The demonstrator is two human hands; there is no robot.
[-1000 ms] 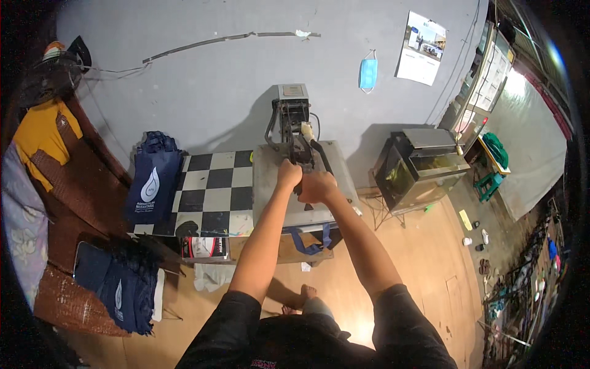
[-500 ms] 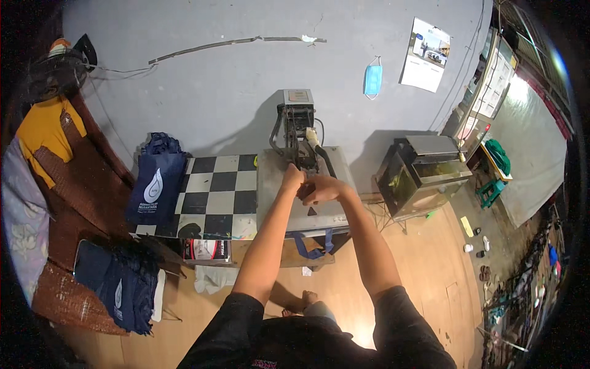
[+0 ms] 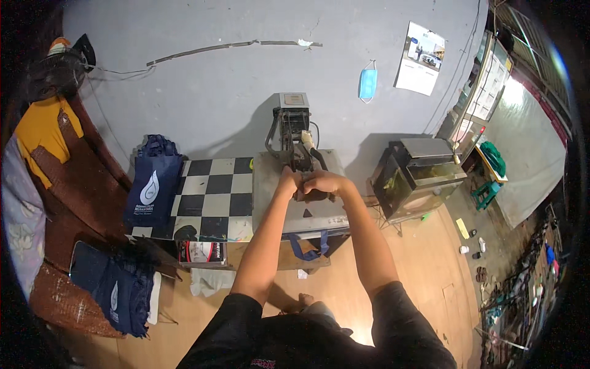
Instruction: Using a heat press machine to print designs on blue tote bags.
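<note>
Both my hands meet at the front of a press-like machine with a grey box head, dark metal arms and a cloth-wrapped part. My left hand is closed at its front, beside my right hand, whose fingers are curled in. A dark brown block-like part shows just under the fingers; what exactly they grip is hidden. Below lies a flat grey metal plate with a small dark triangular mark. A navy strap hangs from under the plate's front edge.
Left of the plate is a black-and-white checkered tabletop with a navy tote bag on it. More navy bags lie stacked lower left. At right stands a glass tank on a thin-legged stand. A grey wall rises behind.
My right hand's fingers have curled in, closer to my left hand. More of the dark brown part shows beneath them. The whole view has shifted slightly.
</note>
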